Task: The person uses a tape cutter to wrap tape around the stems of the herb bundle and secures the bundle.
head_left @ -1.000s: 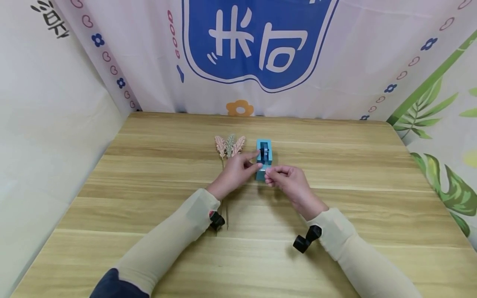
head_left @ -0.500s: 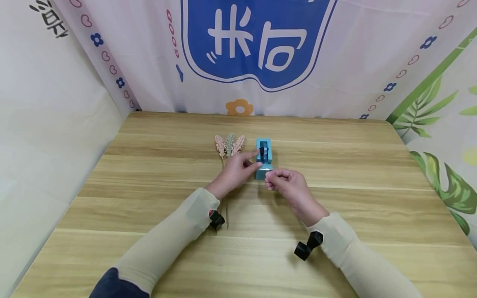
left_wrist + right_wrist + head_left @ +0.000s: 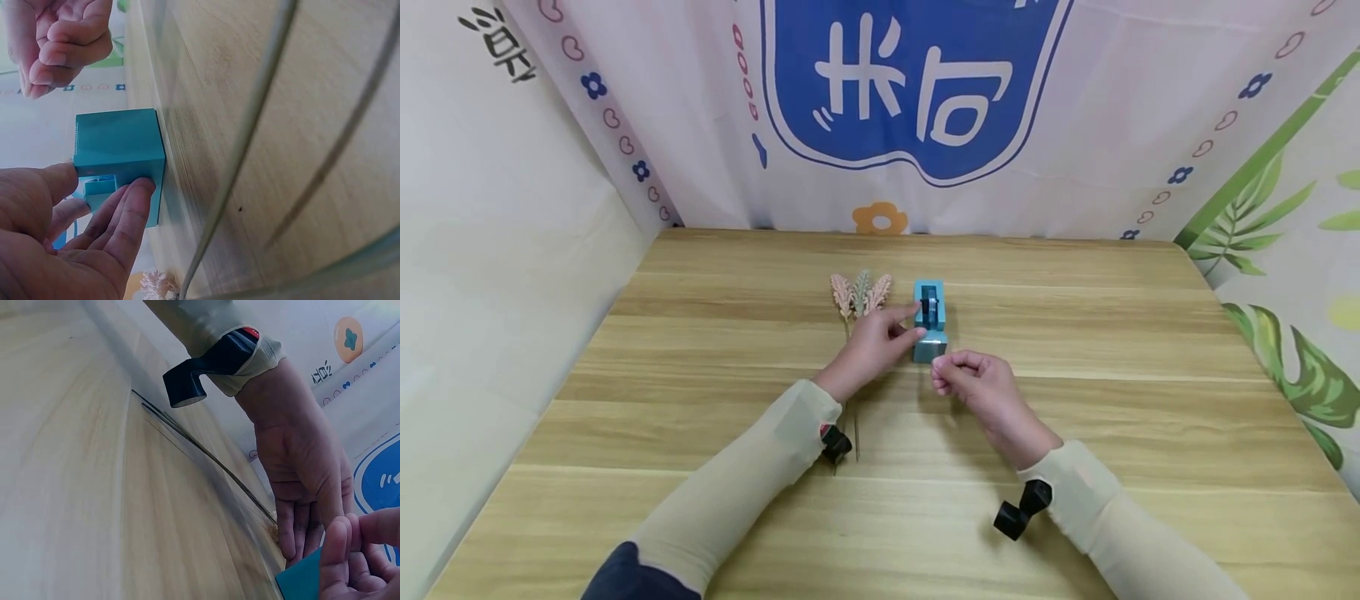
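Observation:
A blue tape dispenser (image 3: 936,337) stands on the wooden table, its tape roll showing in the top slot. My left hand (image 3: 874,346) grips it from the left, thumb near the cutter end and fingers along the side; the left wrist view shows fingertips pressed against the dispenser's blue body (image 3: 119,134). Just in front of the dispenser, my right hand (image 3: 981,382) pinches thumb and forefinger together on the end of a clear strip of tape (image 3: 934,347), a faint sheen over the dispenser's front. The other right fingers are curled in.
Artificial flower sprigs, two pink (image 3: 841,293) and one grey-green (image 3: 861,292), lie left of the dispenser, partly under the left hand and forearm. Their thin stems (image 3: 250,125) run toward the table's front. A printed curtain (image 3: 700,125) hangs behind the table (image 3: 700,400).
My right hand has drawn slightly back toward the table's front, away from the dispenser, with the tape end pinched. The left hand and the dispenser have stayed in place.

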A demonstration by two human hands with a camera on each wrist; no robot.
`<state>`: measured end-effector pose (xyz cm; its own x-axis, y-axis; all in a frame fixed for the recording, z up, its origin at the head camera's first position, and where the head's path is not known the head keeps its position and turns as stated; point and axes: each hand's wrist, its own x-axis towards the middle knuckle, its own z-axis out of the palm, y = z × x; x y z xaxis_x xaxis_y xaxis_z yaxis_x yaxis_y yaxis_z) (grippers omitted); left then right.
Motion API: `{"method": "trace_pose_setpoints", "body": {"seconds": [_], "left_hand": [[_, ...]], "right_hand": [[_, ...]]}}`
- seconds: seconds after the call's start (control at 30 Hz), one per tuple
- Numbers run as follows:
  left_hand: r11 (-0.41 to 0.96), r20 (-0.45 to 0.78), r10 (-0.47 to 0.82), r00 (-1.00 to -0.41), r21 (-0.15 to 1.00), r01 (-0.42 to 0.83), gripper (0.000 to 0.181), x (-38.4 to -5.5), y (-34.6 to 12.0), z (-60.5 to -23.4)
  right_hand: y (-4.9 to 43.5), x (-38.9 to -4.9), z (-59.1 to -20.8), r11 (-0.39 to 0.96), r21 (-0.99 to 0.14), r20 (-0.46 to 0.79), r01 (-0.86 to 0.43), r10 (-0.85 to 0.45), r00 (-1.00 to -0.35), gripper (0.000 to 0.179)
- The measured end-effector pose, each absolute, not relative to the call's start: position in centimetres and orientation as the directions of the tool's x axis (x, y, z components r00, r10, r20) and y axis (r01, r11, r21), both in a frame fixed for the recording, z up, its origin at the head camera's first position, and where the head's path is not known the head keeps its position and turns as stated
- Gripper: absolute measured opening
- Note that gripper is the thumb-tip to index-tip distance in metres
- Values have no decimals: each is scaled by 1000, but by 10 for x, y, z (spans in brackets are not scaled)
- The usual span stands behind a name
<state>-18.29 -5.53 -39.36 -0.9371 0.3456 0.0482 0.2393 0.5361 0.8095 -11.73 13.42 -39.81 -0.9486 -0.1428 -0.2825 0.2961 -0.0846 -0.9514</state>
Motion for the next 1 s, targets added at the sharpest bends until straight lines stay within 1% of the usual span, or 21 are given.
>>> {"method": "trace_pose_setpoints", "body": {"seconds": [0.13, 0.27, 0.6, 1.0], "left_hand": [[546, 49, 337, -940, 804, 237, 50, -182, -57, -393], [547, 43, 340, -939, 803, 235, 50, -181, -58, -394], [531, 50, 355, -934, 811, 245, 50, -182, -57, -393], [531, 35, 342, -939, 817, 224, 50, -180, -56, -392]], "right_hand": [[133, -114, -398, -87, -949, -288, 302, -143, -947, 15], [131, -111, -397, -83, -951, -285, 299, -143, -948, 20], [135, -104, -394, -73, -950, -292, 305, -145, -945, 26], [135, -91, -388, -88, -947, -294, 310, -158, -943, 18]]}}
